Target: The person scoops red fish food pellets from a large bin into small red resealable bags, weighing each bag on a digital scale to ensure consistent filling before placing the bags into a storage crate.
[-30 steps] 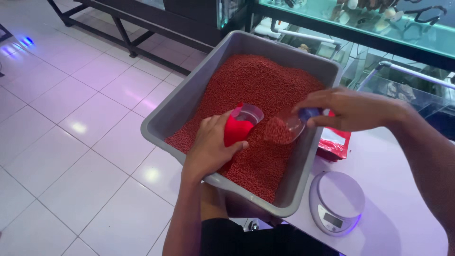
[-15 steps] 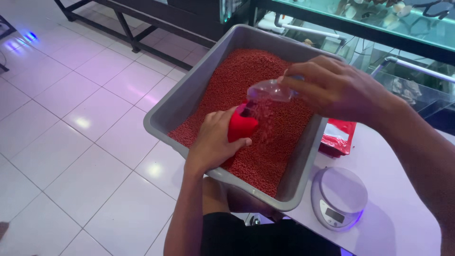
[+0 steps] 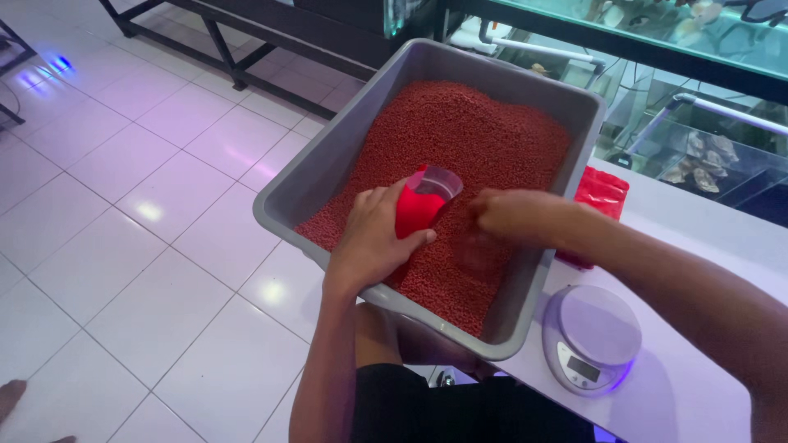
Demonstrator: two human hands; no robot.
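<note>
Still, the left hand (image 3: 373,242) is gripping the pouch (image 3: 420,209) tilted over the pellets (image 3: 476,139), so pellets could be spilling past its mouth while the right hand (image 3: 513,217), grip unclear, is digging beside it.

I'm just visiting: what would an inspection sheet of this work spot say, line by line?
Surface: white counter, partly covered.
Job's things: grey tub of red pellets; red pouch standing open-mouthed in them.
Clutter: round kitchen scale; red packet behind the tub.
Hands: left hand grips the pouch; right hand low over the pellets, blurred.
Cables: nothing seen.
Surroundings: tiled floor, fish tanks, dark metal rack.
</note>
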